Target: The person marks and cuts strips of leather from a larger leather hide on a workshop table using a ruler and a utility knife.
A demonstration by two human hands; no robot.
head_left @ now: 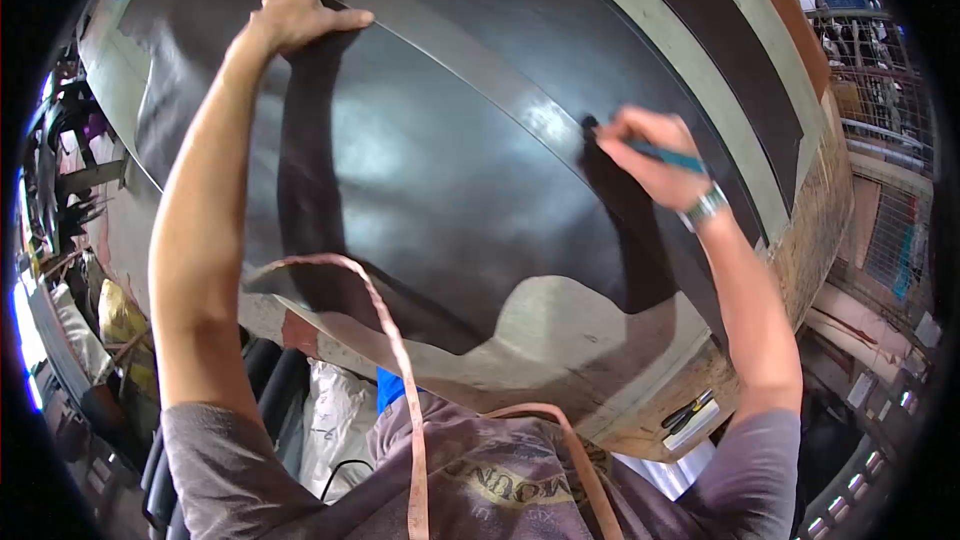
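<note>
desk (640, 410): a long work surface running away from the person, its worn near edge and right rim showing bare.
dark sheet (440, 170): a large glossy black sheet spread flat over most of the desk; its near edge is cut in a curved notch that leaves pale desk showing.
metal ruler (470, 50): a long grey straightedge lying across the far part of the sheet, running from the left hand toward the right hand.
measuring tape (400, 340): draped round the person's neck, one end looping over the near edge of the sheet.
left hand (300, 10): spread flat, palm down, pressing the far end of the ruler onto the sheet; it grips nothing.
right hand (650, 155): fingers closed round a teal pen, its tip on the sheet just beside the ruler's edge.
teal pen (668, 155): mostly hidden in the fist; only the barrel shows.
doing it well: likely a matter of firm, even pressure on the ruler so it cannot pivot, and keeping the pen tip tight against its edge.
</note>
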